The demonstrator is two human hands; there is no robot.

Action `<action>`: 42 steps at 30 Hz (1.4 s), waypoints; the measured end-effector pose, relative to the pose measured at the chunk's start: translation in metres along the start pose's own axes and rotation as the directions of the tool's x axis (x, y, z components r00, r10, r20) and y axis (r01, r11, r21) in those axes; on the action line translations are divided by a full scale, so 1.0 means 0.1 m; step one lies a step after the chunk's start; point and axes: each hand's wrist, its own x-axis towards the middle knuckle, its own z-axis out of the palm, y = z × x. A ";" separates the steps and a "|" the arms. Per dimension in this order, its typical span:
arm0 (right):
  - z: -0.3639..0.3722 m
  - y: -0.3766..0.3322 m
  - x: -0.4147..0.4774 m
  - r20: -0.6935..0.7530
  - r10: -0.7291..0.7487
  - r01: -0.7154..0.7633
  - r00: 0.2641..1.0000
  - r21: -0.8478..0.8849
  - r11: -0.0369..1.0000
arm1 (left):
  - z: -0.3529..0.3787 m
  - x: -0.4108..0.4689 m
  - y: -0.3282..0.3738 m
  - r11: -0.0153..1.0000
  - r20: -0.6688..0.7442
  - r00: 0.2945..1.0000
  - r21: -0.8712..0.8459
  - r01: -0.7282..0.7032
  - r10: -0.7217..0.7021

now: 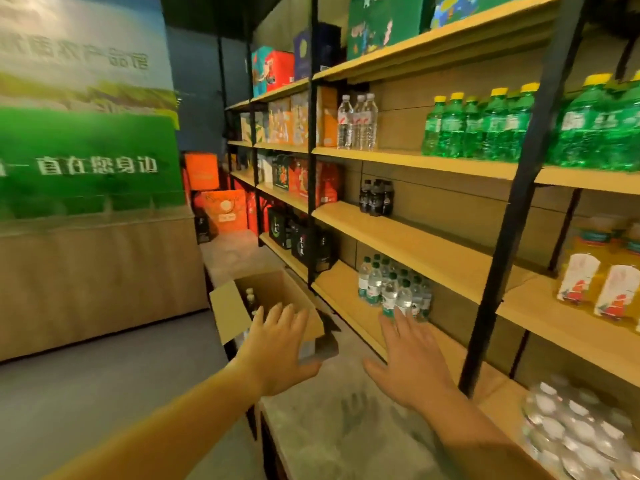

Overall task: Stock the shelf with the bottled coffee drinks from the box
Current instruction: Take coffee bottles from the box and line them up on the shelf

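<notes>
1. The green banner (86,164) on your left reads "一直在您身边" in white. The paler writing above it is too blurred to read, and so are the bottle labels on the shelves.
2. The cardboard box (230,308) stands open on the low grey ledge (329,427) at the foot of the shelves, with its flaps spread. White-capped bottles (250,295) show inside against its far left wall.
3. The middle shelf (433,244) carries a small cluster of dark bottles (375,197) at its left end. To their right the plank is bare as far as the black upright.
4. The shelf below holds green-labelled water bottles (391,289), with bare board on both sides of them.
5. Your left hand (280,344) is spread wide and holds nothing. It lies over the near side of the box, but you cannot tell whether it touches it.
6. Your right hand (412,358) is also flat with its fingers splayed and holds nothing. It hovers above the ledge with its fingertips near the water bottles.
</notes>
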 end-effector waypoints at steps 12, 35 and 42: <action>0.72 -0.74 2.28 0.093 -0.216 0.208 0.972 0.093 0.974 | 0.67 0.94 -1.80 0.962 0.039 0.961 0.032 0.273 -0.274; 3.27 -1.22 5.33 0.369 0.031 -0.116 0.929 0.208 0.971 | 3.19 4.06 -3.91 0.922 0.431 0.887 -0.251 0.296 -0.167; 4.00 -1.36 5.66 0.599 -0.020 -0.167 0.801 0.255 0.952 | 4.15 4.68 -3.65 0.285 0.677 0.578 -0.505 0.815 -0.456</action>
